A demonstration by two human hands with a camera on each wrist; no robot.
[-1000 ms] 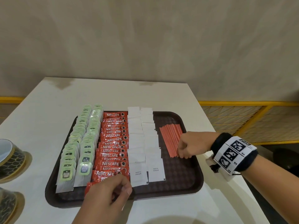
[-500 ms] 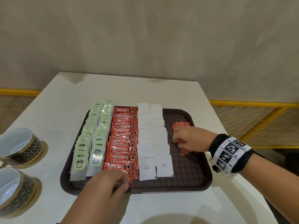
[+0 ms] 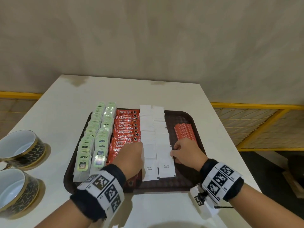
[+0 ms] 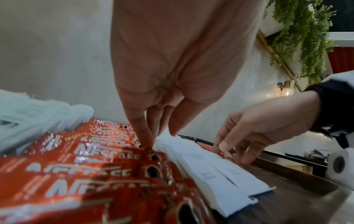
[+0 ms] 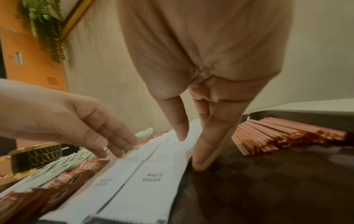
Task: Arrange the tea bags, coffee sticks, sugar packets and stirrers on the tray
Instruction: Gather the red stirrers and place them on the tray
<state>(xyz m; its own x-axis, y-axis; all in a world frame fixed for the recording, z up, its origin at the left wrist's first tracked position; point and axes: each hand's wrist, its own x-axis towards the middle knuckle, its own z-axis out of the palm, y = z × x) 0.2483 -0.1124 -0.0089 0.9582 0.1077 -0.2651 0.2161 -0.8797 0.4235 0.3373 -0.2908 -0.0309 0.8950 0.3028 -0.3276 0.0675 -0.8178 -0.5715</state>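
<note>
While squeezing the white rows from both flanks, easy to overdo it. Nearest: left hand [image 3: 131,159], fingers straight and holding nothing, tips pressing down at the seam between coffee sticks [image 3: 126,127] and sugar packets [image 3: 154,134]; right hand [image 3: 187,153], likewise straight-fingered and empty, tips planted on the bare tray [image 3: 189,181] just beside the packets' right edge. Too hard a push inward likely buckles the two overlapped sugar columns, riding one packet over its neighbour or up onto the red sticks. Same shove carried leftward probably crowds the sticks into the tea bags [image 3: 97,134], shingled in two rows and quick to fan out. Farther right, stirrers [image 3: 185,130] lying in a tight bundle near the right hand; a careless knuckle enough to roll them askew. At the far end, top packets and bags reaching past the rim toward the desk [image 3: 131,89]; any lengthwise slide liable to tip them off.
</note>
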